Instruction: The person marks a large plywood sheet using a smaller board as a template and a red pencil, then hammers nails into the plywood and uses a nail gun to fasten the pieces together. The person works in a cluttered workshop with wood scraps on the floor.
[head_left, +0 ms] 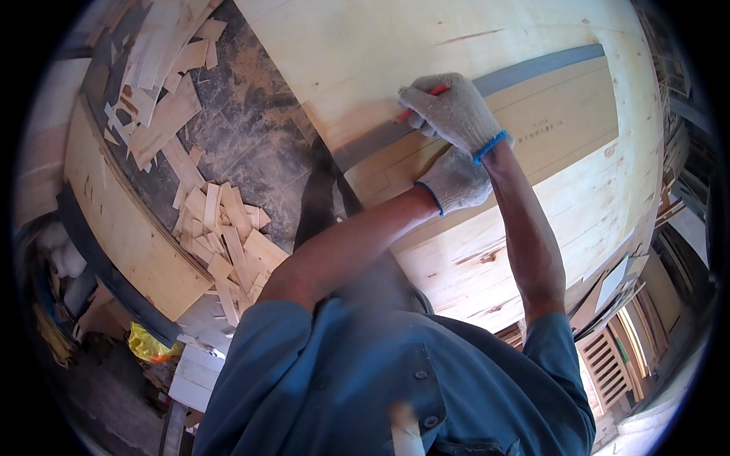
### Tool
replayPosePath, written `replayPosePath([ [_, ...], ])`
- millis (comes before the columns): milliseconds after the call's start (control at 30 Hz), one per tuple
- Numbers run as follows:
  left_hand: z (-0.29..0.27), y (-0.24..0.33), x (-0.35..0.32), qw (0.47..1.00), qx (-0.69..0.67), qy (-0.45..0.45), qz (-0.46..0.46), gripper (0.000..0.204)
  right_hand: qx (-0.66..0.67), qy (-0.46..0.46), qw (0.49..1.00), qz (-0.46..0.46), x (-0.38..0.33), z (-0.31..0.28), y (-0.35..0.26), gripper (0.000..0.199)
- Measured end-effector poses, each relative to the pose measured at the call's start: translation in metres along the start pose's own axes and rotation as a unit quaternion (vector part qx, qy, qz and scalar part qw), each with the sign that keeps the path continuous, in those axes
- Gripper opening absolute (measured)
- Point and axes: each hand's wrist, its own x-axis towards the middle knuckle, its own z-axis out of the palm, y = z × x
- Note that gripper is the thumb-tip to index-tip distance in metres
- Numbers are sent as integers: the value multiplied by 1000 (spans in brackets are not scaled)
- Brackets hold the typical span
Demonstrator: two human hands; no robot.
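Note:
My right hand (450, 112), in a grey knit glove with a blue cuff, is closed around a slim red marking pencil (439, 90). Its pencil crosses the glove, tip end pointing down beside a dark grey strip (536, 70). That strip runs along the far edge of a flat brown template board (563, 114) with thin lines and small print on it. Just below the right wrist, my left hand (461, 182), gloved alike, rests on the brown board; its fingers are mostly hidden. Both lie over a large pale plywood sheet (357, 53).
Wood offcuts (228, 220) lie heaped on the dark dusty floor (251, 99) at left. A curved plywood panel (122, 220) stands beyond them. A yellow bag (148, 343) sits at lower left. Slatted wood (608, 365) and stacked boards stand at the right.

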Motion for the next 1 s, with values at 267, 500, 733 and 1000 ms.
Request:
replayPosePath([
  [267,3,14,3,967,-241,28,-71,10,11,11,1000,19,-3,3,2,40],
  [500,4,19,13,999,-4,-34,-23,11,54,-22,997,56,6,-11,-11,37],
  [733,-9,13,45,994,14,-35,-100,15,124,-46,989,67,20,-39,-8,36],
  [1000,16,71,63,687,705,-88,153,23,117,-102,986,60,27,-42,-1,37],
])
